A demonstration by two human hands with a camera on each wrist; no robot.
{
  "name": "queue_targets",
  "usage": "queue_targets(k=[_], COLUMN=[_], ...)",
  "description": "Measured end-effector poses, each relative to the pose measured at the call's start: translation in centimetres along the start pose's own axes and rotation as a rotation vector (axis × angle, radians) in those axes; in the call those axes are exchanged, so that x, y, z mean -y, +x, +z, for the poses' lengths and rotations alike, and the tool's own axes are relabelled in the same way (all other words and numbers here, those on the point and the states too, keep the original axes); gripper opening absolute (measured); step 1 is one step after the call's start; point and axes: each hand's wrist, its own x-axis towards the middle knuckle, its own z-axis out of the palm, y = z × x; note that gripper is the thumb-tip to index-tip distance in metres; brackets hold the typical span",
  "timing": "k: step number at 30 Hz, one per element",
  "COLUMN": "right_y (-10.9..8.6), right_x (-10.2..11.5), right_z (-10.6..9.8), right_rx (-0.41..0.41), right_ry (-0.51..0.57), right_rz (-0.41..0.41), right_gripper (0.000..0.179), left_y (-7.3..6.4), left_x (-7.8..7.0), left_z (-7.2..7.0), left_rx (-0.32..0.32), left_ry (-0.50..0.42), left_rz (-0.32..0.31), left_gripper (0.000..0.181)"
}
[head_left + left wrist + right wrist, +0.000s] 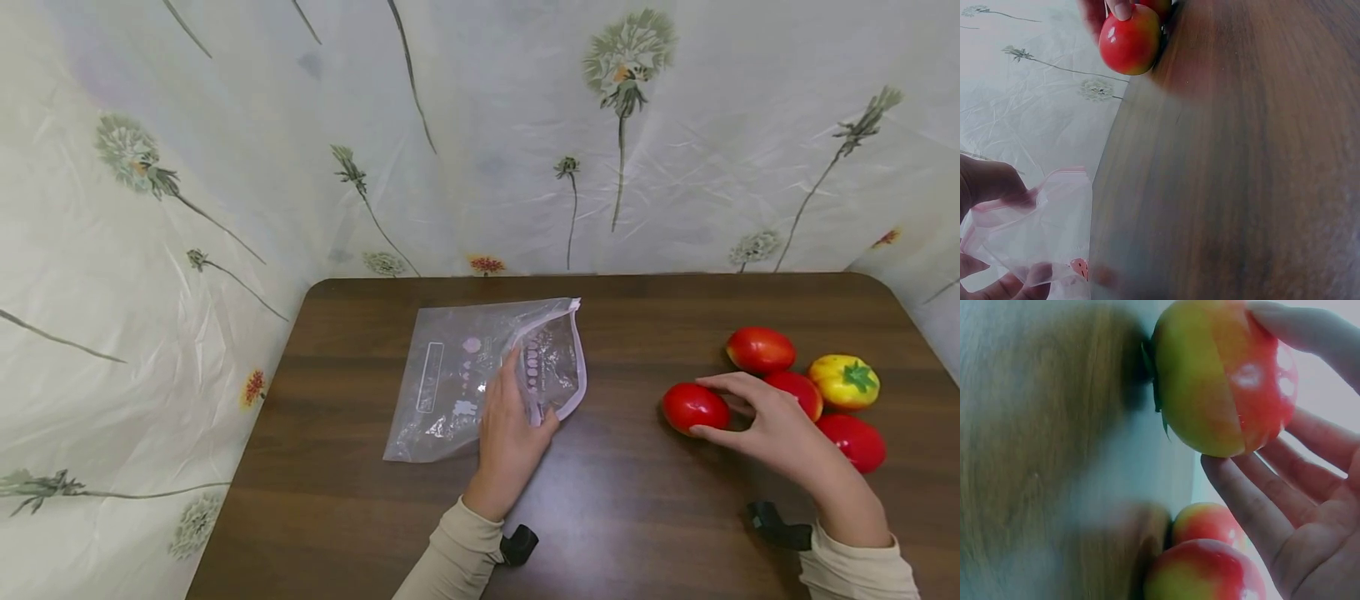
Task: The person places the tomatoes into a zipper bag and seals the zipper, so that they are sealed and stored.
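Observation:
A clear zip bag with pink print and a pink-white zip edge lies on the table left of centre, its mouth parted toward the right. My left hand holds the bag at its mouth, thumb on one side and fingers lower down in the left wrist view. To the right, my right hand grips a shiny red tomato between thumb and fingertips. In the right wrist view this tomato shows a yellow lower part and green leaves underneath, close over the table.
Several more tomatoes sit right of and behind my right hand: a red one at the back, a yellow one with its green leaves showing, and a red one nearer. A flower-printed sheet hangs behind the brown table.

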Motion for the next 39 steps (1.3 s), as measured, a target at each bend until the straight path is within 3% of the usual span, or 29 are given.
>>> queue_targets(k=[17, 39], right_y=[0.5, 5.1], right_x=[2.2, 6.6], right_z=[0.5, 2.9], right_rx=[-0.053, -0.131], right_ry=[0.057, 0.129], right_rz=[-0.015, -0.162], right_gripper=[0.06, 0.06], left_y=[0.1, 0.0], left_x=[0.0, -0.2], left_z=[0.0, -0.2], left_rx=[0.01, -0.001], left_ry=[0.007, 0.021], left_rz=[0.03, 0.038], left_gripper=[0.101, 0.101])
